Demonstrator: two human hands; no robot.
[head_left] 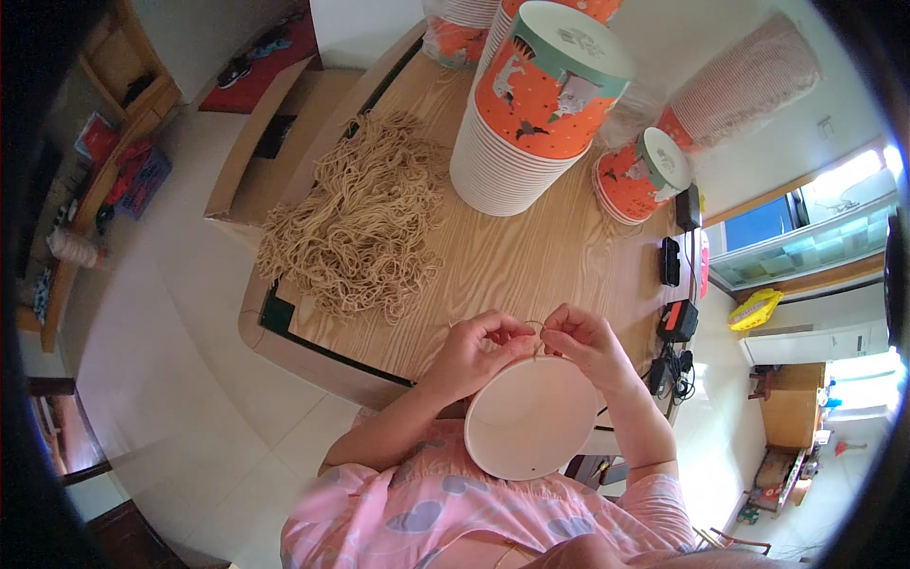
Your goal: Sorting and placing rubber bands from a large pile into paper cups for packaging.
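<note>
A white paper bucket (pixel 531 417) rests against my body at the table's front edge, its open mouth facing up toward me. At its far rim, my left hand (pixel 483 351) and my right hand (pixel 580 343) each pinch a thin beige cord (pixel 536 343) that runs to the rim. The cord forms a small loop between the fingertips. One small dark hole shows in the near side of the bucket's wall. Left of my hands, a big tangled heap of beige cords (pixel 365 223) lies on the wooden table (pixel 488 261).
Behind stands a tall stack of orange and green paper buckets (pixel 550 95), with a shorter stack (pixel 645 175) to its right. Plastic-wrapped buckets (pixel 744 81) lie beyond. Black adapters and cables (pixel 675 322) line the right edge. An open cardboard box (pixel 284 142) stands left of the table.
</note>
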